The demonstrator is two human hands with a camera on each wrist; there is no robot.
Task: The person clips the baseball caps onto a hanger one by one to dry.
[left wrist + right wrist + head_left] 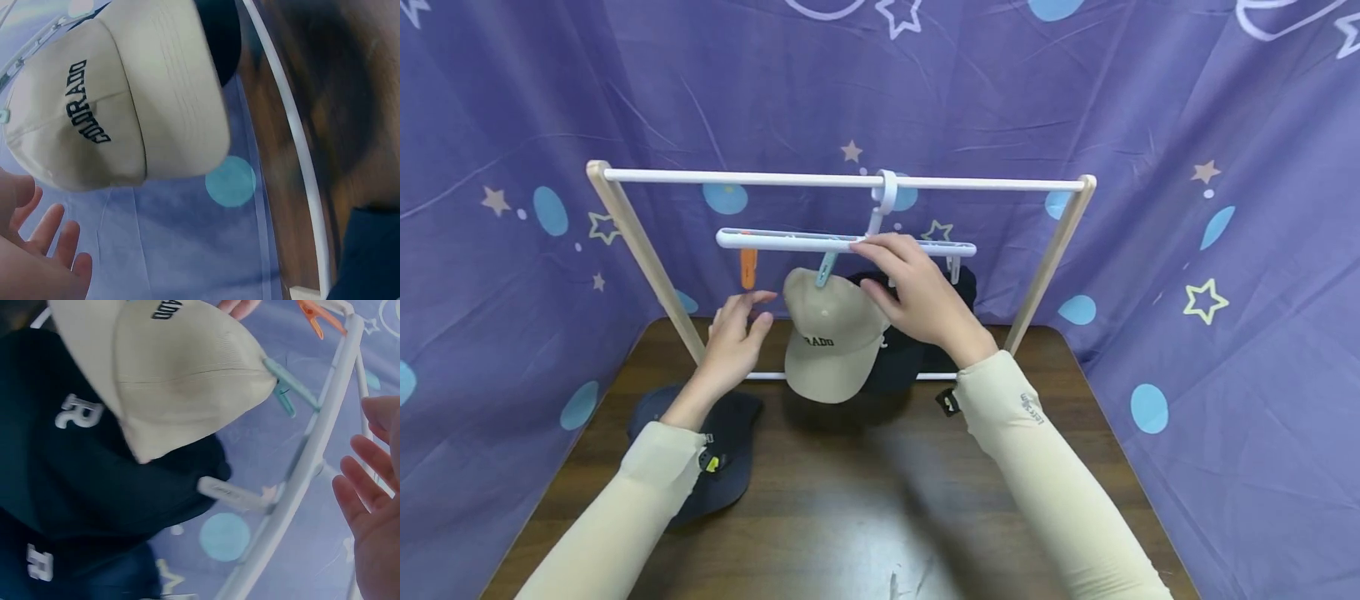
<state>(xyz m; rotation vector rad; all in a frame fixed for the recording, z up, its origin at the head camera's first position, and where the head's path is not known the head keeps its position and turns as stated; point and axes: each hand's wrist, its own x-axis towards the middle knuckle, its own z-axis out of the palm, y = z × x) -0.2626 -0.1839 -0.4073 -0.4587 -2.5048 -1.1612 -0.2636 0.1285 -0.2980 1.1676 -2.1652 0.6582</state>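
Observation:
A white clip hanger (790,242) hangs from the rack's top rail. Its teal clip (826,269) holds a beige cap (838,312) lettered COLORADO. Beside it hangs a dark cap (37,425) with a white R, held by a pale grey clip (234,492); another dark cap (94,569) hangs beyond. My left hand (730,337), fingers loosely spread and holding nothing, is below the orange clip (748,268), left of the beige cap. My right hand (917,292) is at the hanger's middle with relaxed fingers; the right wrist view shows a gap between fingers and bar.
A navy cap (730,433) lies on the wooden table (850,517) at the left, partly under my left forearm. The rack's wooden legs (647,254) flank the hanger, and a low white rail (300,137) crosses near the table. Purple curtain surrounds the table's back and sides.

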